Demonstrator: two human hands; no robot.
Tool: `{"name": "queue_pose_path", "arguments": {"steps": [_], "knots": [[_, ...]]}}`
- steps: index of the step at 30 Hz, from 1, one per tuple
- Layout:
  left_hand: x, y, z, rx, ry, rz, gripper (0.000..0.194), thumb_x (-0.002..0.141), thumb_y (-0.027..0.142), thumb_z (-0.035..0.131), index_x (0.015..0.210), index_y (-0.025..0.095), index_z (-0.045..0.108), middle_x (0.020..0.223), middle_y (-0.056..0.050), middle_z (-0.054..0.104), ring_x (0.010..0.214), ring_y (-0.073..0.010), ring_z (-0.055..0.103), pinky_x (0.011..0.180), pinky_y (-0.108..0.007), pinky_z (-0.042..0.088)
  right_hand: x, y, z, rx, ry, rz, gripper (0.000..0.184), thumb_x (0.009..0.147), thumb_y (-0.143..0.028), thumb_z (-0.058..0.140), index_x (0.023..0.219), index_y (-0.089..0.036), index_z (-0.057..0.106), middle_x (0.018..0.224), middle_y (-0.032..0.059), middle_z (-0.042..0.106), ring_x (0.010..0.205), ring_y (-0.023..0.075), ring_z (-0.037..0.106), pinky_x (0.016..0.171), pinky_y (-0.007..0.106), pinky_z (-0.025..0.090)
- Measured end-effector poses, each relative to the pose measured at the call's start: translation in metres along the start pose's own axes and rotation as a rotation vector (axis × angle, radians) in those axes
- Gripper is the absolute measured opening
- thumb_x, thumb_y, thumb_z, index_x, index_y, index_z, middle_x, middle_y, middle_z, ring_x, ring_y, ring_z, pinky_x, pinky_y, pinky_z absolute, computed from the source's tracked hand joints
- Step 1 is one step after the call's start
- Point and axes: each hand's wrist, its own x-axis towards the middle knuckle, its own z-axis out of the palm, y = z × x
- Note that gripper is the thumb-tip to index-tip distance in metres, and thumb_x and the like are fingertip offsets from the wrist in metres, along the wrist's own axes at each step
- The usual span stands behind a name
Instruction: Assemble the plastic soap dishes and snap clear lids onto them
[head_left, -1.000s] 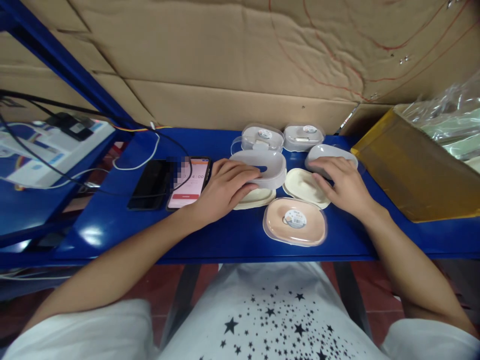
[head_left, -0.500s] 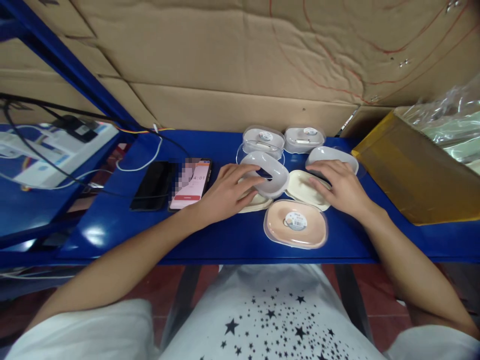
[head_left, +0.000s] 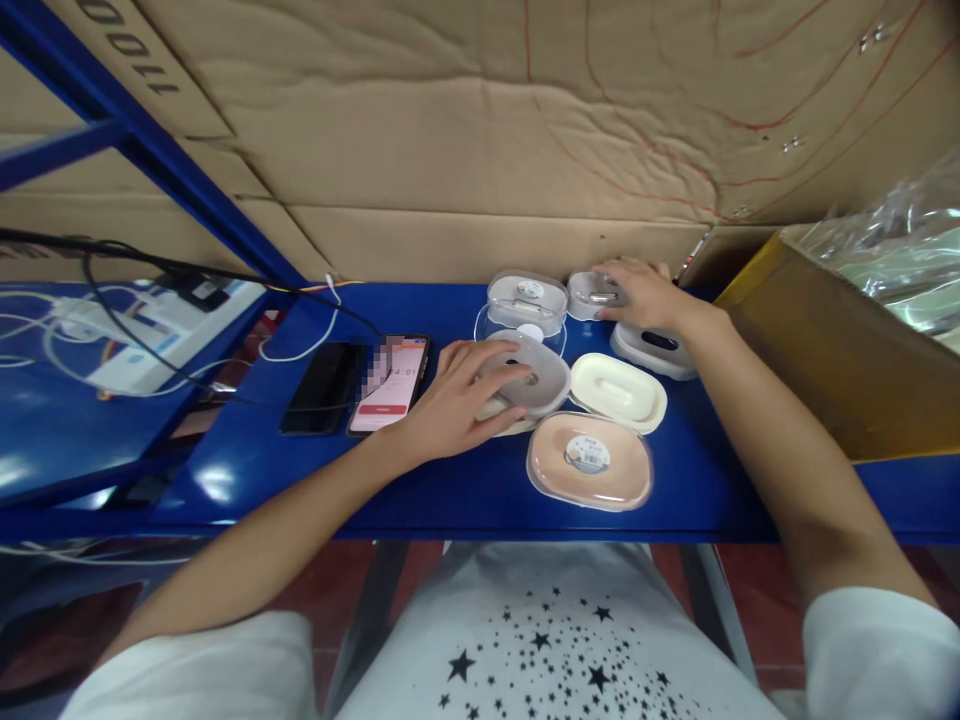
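Note:
My left hand (head_left: 469, 400) rests over the left side of a grey oval dish (head_left: 551, 375), its fingers spread across the rim. Part of a cream piece shows under that hand. At the back, my right hand (head_left: 645, 290) has its thumb and fingers around a small grey lidded box (head_left: 583, 298), which looks like a soap box. Another lidded grey box (head_left: 527, 302) with a round label stands to its left. Below my right wrist lies a grey oval piece (head_left: 651, 350) with a dark slot. A cream oval tray (head_left: 619, 390) and a peach lidded box (head_left: 590, 462) lie nearer me.
Two phones, one dark (head_left: 319, 390) and one lit (head_left: 390, 385), lie left of my left hand. A white power strip (head_left: 176, 335) with cables is farther left. A carton (head_left: 817, 350) with plastic-wrapped items stands at the right. Cardboard (head_left: 450, 150) walls the back of the blue table (head_left: 450, 500).
My right hand has moved from the right-hand grey piece and cream tray back to the far lidded box. My left hand stays at the grey dish. The view has shifted slightly.

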Motion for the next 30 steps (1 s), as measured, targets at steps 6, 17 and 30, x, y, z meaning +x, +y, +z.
{"name": "queue_pose_path", "arguments": {"steps": [6, 17, 30], "knots": [[-0.003, -0.001, 0.002, 0.005, -0.059, -0.042, 0.039, 0.11, 0.04, 0.064, 0.146, 0.025, 0.061, 0.154, -0.018, 0.059, 0.142, -0.0364, 0.056, 0.119, -0.057, 0.037, -0.009, 0.005, -0.024, 0.153, -0.13, 0.007, 0.076, 0.09, -0.057, 0.076, 0.157, -0.026, 0.06, 0.16, 0.0139, 0.064, 0.145, 0.0441, 0.059, 0.123, 0.067, 0.04], [-0.005, 0.002, 0.003, 0.059, -0.138, 0.009, 0.041, 0.112, 0.042, 0.06, 0.149, 0.025, 0.058, 0.155, -0.018, 0.058, 0.145, -0.0367, 0.054, 0.121, -0.059, 0.035, -0.032, -0.006, -0.06, 0.358, -0.248, 0.094, 0.069, 0.082, -0.07, 0.081, 0.136, -0.028, 0.072, 0.142, 0.008, 0.076, 0.128, 0.0354, 0.07, 0.111, 0.053, 0.057], [-0.006, 0.003, 0.005, 0.054, -0.187, 0.019, 0.039, 0.113, 0.043, 0.059, 0.148, 0.026, 0.06, 0.152, -0.017, 0.061, 0.144, -0.0358, 0.056, 0.123, -0.06, 0.033, -0.025, 0.01, -0.043, 0.296, -0.206, 0.067, 0.056, 0.093, -0.069, 0.063, 0.134, -0.032, 0.072, 0.136, 0.0059, 0.078, 0.124, 0.0347, 0.073, 0.111, 0.056, 0.056]]}}
